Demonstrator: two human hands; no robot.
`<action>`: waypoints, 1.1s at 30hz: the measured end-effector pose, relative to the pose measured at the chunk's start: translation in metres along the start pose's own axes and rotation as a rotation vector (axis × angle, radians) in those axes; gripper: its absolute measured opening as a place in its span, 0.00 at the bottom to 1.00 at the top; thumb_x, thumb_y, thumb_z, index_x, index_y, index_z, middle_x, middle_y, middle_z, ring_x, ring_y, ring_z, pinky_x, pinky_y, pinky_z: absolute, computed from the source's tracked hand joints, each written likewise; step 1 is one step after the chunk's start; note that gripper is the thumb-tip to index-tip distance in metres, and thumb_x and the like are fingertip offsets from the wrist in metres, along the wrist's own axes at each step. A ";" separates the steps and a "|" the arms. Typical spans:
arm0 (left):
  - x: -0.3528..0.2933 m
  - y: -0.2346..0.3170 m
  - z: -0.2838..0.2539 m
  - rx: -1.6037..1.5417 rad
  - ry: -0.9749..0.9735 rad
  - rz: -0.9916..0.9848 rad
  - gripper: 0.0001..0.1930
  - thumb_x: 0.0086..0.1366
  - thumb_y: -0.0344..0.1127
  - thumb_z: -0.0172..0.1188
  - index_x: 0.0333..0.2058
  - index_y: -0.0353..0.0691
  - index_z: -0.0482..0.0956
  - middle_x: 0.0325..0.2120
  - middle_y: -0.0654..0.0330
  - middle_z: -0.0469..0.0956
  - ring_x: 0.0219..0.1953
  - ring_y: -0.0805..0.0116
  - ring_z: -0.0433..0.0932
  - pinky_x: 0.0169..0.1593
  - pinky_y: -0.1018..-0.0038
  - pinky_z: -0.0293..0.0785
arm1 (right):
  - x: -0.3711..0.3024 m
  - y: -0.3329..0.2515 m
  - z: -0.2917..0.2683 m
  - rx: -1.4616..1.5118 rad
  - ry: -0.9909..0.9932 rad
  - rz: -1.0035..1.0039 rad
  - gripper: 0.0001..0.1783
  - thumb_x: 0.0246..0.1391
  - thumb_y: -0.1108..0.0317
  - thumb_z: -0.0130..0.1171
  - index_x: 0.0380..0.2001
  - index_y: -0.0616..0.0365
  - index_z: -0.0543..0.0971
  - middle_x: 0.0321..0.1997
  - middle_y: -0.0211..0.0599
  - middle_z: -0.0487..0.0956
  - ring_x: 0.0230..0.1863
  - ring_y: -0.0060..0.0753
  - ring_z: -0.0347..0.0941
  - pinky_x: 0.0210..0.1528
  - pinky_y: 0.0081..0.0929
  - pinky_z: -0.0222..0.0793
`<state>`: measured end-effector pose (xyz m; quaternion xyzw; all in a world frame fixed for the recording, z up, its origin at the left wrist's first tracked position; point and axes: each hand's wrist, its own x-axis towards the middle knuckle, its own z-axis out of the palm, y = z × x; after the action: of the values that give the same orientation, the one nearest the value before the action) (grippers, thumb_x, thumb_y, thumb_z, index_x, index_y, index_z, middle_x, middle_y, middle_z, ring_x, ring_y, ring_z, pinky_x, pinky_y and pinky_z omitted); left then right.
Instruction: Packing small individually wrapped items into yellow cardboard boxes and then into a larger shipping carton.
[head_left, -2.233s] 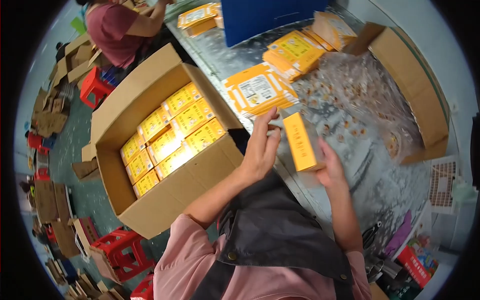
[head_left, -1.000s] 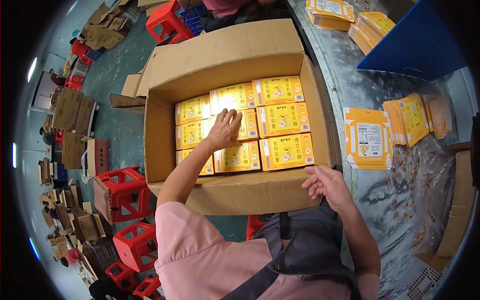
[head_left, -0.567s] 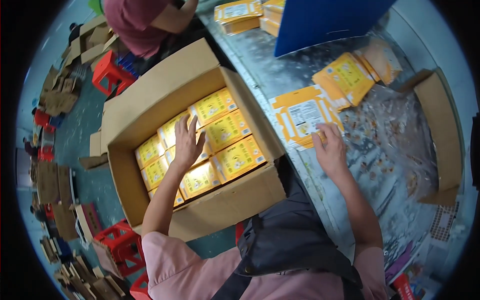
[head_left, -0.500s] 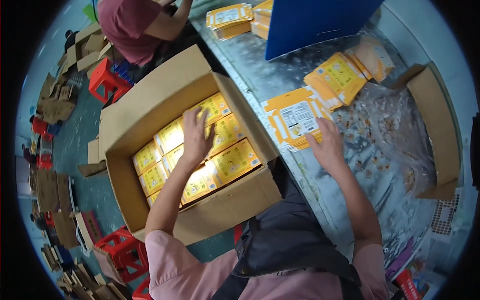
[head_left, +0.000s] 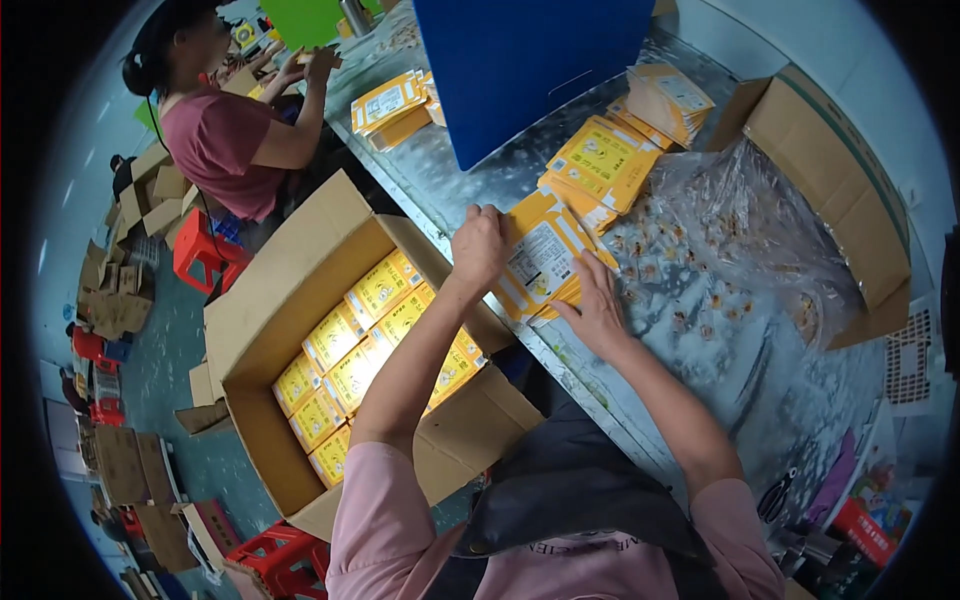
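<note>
A stack of flat yellow printed cartons [head_left: 543,262] lies near the edge of the worktable, a white label panel facing up. My left hand [head_left: 480,247] is at the stack's left edge, its fingers curled over the top carton's flap. Along the right edge rests my right hand [head_left: 597,305], fingers stretched out and thumb apart at the near corner. To the left, under my left forearm, stands an open cardboard box [head_left: 285,262] holding rows of filled yellow boxes [head_left: 330,338]. My arm hides part of those rows.
More flat cartons [head_left: 600,160] fan out behind the stack, near an upright blue board [head_left: 530,80]. Clear plastic film [head_left: 760,235] and a cardboard piece [head_left: 840,190] lie right. A co-worker [head_left: 225,140] sits far left by a red stool [head_left: 200,250]. Scissors [head_left: 776,494] lie near right.
My left hand has moved from above the boxes in the cardboard box to the flat carton stack. My right hand stays at the stack's right edge. The view has shifted.
</note>
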<state>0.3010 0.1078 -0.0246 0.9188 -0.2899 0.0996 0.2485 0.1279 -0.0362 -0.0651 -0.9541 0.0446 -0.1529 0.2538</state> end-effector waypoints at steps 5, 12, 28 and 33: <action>-0.035 0.043 -0.032 -0.368 0.029 -0.147 0.16 0.71 0.40 0.50 0.32 0.31 0.74 0.26 0.40 0.76 0.30 0.40 0.77 0.34 0.58 0.72 | -0.033 -0.012 0.005 0.948 0.352 0.339 0.35 0.61 0.61 0.59 0.63 0.68 0.57 0.58 0.52 0.70 0.57 0.41 0.68 0.58 0.35 0.65; -0.128 0.121 -0.022 -0.554 -0.098 -0.106 0.18 0.74 0.42 0.44 0.49 0.32 0.70 0.31 0.40 0.79 0.35 0.38 0.77 0.39 0.55 0.73 | -0.085 -0.028 -0.059 1.160 0.330 0.474 0.17 0.60 0.63 0.61 0.45 0.66 0.78 0.41 0.38 0.82 0.41 0.24 0.76 0.45 0.28 0.72; -0.199 0.199 0.020 -0.826 -0.169 -0.263 0.25 0.75 0.48 0.45 0.54 0.28 0.67 0.39 0.49 0.79 0.41 0.62 0.78 0.46 0.70 0.73 | -0.182 -0.003 -0.095 1.228 0.392 0.406 0.21 0.53 0.63 0.70 0.45 0.64 0.79 0.42 0.33 0.83 0.42 0.23 0.78 0.45 0.25 0.74; -0.195 0.205 0.020 -0.885 -0.160 -0.349 0.22 0.75 0.48 0.45 0.42 0.30 0.72 0.25 0.60 0.74 0.26 0.75 0.68 0.33 0.76 0.70 | -0.188 0.011 -0.112 1.261 0.273 0.377 0.27 0.52 0.58 0.71 0.49 0.64 0.76 0.44 0.33 0.82 0.44 0.22 0.76 0.47 0.24 0.73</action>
<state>0.0236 0.0463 -0.0237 0.7647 -0.1640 -0.1475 0.6054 -0.0853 -0.0679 -0.0292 -0.5713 0.1442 -0.2220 0.7769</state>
